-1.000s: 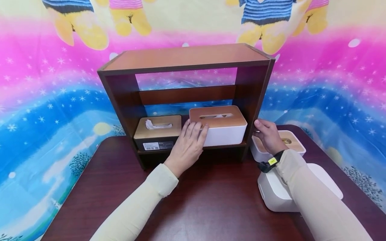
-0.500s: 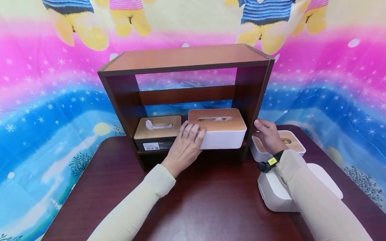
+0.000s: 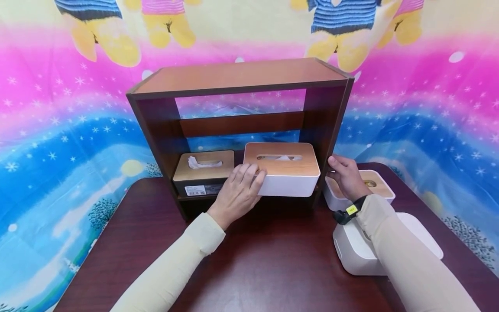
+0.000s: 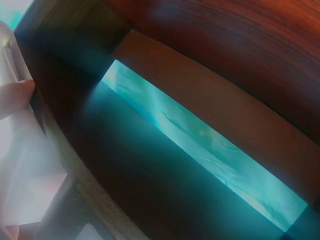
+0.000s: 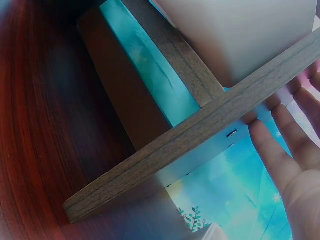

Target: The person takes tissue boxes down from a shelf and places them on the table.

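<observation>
A white tissue box (image 3: 290,185) with a wood-look lid stands at the right of the shelf's lower board, its front jutting past the board's edge. My left hand (image 3: 237,195) grips its left front corner, fingers bent along the left side and thumb at the front. Part of that thumb (image 4: 17,95) shows against the box in the left wrist view. My right hand (image 3: 347,177) touches the outer face of the wooden shelf's right side panel (image 5: 160,135); the right wrist view shows its fingers (image 5: 272,155) extended against the panel.
Left on the same board sits a black tissue box (image 3: 202,167) with a pale wood lid. Right of the shelf, a white wood-lidded box (image 3: 380,184) and a rounded white box (image 3: 348,251) stand on the dark table (image 3: 265,268), partly behind my right arm.
My left hand has drawn the white tissue box forward, toward me, so its front now overhangs the shelf board. The right hand stays at the side panel.
</observation>
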`<move>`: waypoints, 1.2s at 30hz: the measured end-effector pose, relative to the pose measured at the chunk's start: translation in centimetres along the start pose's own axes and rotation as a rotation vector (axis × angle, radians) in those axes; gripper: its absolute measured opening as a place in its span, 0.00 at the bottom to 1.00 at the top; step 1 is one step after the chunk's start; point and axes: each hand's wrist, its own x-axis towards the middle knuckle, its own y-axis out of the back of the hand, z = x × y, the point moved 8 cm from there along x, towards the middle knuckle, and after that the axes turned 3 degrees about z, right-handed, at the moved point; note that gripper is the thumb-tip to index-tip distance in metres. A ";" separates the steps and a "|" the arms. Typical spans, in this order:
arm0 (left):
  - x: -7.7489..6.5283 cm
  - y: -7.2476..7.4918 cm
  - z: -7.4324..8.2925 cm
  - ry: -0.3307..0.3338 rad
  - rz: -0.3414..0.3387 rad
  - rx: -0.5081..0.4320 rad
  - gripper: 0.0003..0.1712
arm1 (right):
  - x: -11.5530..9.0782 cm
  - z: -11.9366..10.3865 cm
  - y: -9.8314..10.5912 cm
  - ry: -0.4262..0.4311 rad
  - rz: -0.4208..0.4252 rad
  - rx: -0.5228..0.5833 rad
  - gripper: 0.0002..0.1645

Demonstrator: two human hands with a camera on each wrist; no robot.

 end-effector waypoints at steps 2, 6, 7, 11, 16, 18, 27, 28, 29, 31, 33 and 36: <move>0.0 0.1 0.1 -0.002 0.003 0.005 0.42 | 0.0 -0.1 0.0 0.001 0.003 0.002 0.17; 0.0 0.3 0.2 -0.003 0.009 0.005 0.42 | 0.0 -0.1 0.0 0.000 0.000 0.010 0.17; 0.0 0.3 0.2 -0.003 0.011 0.003 0.42 | 0.0 -0.1 0.0 0.000 0.000 0.010 0.17; 0.1 0.4 0.3 0.002 0.028 -0.007 0.41 | 0.0 0.1 0.0 0.000 0.000 0.017 0.17; 0.2 0.5 0.4 0.004 0.058 -0.019 0.40 | 0.0 0.2 0.1 0.001 -0.005 0.055 0.16; 0.2 0.5 0.4 0.008 0.057 -0.019 0.40 | 0.0 0.2 0.1 0.001 -0.008 0.054 0.16; 0.1 0.7 0.6 0.020 0.063 -0.032 0.36 | 0.0 0.1 0.1 0.000 0.000 0.052 0.16; 0.1 0.8 0.6 0.023 0.065 -0.033 0.35 | 0.0 0.1 0.1 0.002 0.003 0.057 0.16; 0.1 0.8 0.7 0.025 0.067 -0.035 0.35 | 0.0 0.1 0.1 0.004 0.006 0.062 0.15; 0.0 0.9 0.7 0.029 0.070 -0.035 0.35 | 0.0 0.0 0.1 0.008 0.015 0.070 0.15; -0.1 0.9 0.8 0.031 0.073 -0.037 0.36 | 0.0 0.0 0.1 0.012 0.021 0.066 0.15; -0.2 0.9 0.8 0.035 0.076 -0.036 0.36 | 0.0 0.0 0.0 0.013 0.021 0.063 0.15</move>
